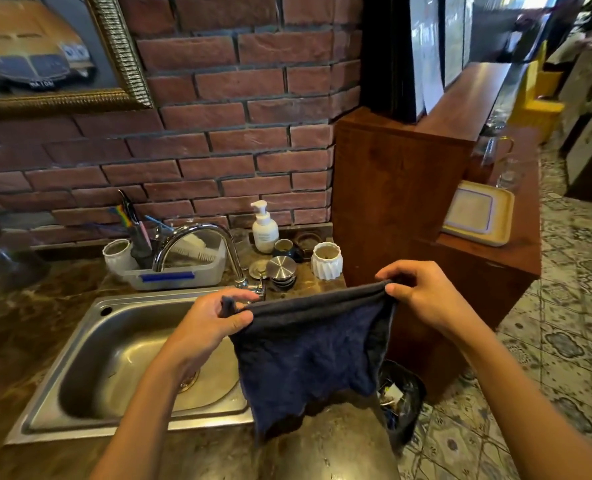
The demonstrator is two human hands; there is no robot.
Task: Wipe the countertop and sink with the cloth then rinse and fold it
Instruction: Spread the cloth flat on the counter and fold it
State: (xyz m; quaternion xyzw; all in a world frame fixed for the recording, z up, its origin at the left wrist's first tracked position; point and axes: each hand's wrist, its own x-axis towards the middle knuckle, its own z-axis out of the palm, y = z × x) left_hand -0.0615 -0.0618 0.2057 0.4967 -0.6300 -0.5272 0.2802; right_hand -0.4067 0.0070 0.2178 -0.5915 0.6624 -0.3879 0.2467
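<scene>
- While the dark blue terry cloth hangs in the air, the left hand pinches its upper left corner between thumb and fingers, and the right hand pinches its upper right corner in the same way.
- The two hands are well apart, so the top edge of the cloth is stretched between them, and the rest hangs down flat with an uneven lower edge.
- The cloth hangs over the right side of the stainless steel sink and over the brown marble countertop in front of it.
- The white pump bottle behind the sink has a label, but the writing is too small to read.
- The framed picture of a yellow car on the red brick wall shows a number plate, which is blurred.
- The curved chrome tap stands behind the sink, and a white ribbed ceramic cup stands to its right, near the right hand.
</scene>
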